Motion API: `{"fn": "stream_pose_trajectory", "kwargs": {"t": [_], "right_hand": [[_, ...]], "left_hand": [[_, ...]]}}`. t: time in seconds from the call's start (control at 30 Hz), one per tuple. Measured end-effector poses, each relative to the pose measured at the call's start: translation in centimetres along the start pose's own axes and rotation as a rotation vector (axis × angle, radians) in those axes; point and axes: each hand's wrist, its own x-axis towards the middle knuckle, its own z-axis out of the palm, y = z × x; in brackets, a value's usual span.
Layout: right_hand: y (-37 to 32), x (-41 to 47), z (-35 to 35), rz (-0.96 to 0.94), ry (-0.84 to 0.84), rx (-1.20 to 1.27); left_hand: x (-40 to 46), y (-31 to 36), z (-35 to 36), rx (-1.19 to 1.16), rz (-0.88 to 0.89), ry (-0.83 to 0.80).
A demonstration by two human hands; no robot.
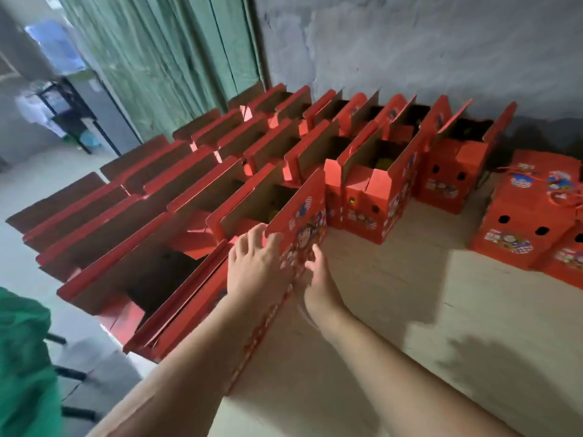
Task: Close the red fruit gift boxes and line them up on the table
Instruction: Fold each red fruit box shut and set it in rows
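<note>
Several open red fruit gift boxes [375, 197] stand in rows across the pale table [394, 310], their flaps upright. The nearest open box [303, 222] stands at the front of the rows. My left hand [255, 263] lies over its printed front flap with fingers spread and fairly straight, reaching across the flap's top edge. My right hand [318, 279] touches the same flap's printed outer face from the right, fingers loosely extended. Closed red boxes [523, 222] with string handles sit at the right of the table.
A grey wall runs behind the boxes and a green curtain [157, 58] hangs at the back left. The table's left edge drops to a grey floor. A green garment [22, 357] shows at the lower left. A person in white [34, 111] stands far left.
</note>
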Motion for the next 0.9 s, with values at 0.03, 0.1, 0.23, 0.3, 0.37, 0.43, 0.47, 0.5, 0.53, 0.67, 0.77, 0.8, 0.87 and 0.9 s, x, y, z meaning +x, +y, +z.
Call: {"fn": "stream_pose_trajectory", "kwargs": {"t": [0.03,0.1,0.23,0.3,0.37,0.43,0.47,0.5,0.53,0.67,0.77,0.8,0.87,0.9], "right_hand": [[0.1,0.6,1.2,0.028,0.082,-0.137],[0.2,0.6,2.7,0.075,0.093,-0.189],[0.6,-0.4,3.5,0.091,0.09,-0.233],[0.4,-0.6,3.0,0.087,0.15,-0.258],[0.8,-1.1,2.3,0.099,0.174,-0.293],[1.3,-2.0,1.6,0.109,0.188,-0.315],[1.6,-2.7,1.2,0.11,0.194,-0.323],[1.9,-3.5,0.8,0.112,0.197,-0.335],[2.4,-4.1,0.3,0.124,0.197,-0.348],[5.1,-6.5,-1.5,0.209,0.209,-0.333],[6.5,-8.7,-2.2,0.254,0.203,-0.308],[6.9,-9.5,-2.4,0.259,0.198,-0.289],[7.5,-11.3,-3.2,0.262,0.236,-0.203],[7.8,-12.2,-3.7,0.251,0.277,-0.144]], "left_hand": [[-0.1,-1.6,0.2,0.013,-0.117,-0.088],[-0.9,-3.9,1.6,0.07,-0.212,-0.268],[-1.6,-7.1,4.3,0.044,-0.167,-0.306],[-1.3,-8.4,4.9,0.027,-0.155,-0.305],[-1.8,-9.4,5.7,0.075,-0.138,-0.397],[-2.3,-9.8,6.7,0.049,-0.14,-0.424],[-2.4,-10.0,7.1,0.02,-0.143,-0.401],[-2.4,-10.0,7.2,0.0,-0.135,-0.376],[-2.5,-10.0,7.0,-0.008,-0.118,-0.358],[-3.9,-8.6,6.2,0.027,-0.032,-0.327],[-6.5,-5.2,6.0,-0.018,0.035,-0.374],[-7.6,-3.8,6.0,-0.04,0.064,-0.392],[-9.8,-0.4,6.0,-0.086,0.133,-0.406],[-10.9,1.5,6.1,-0.109,0.17,-0.413]]}}
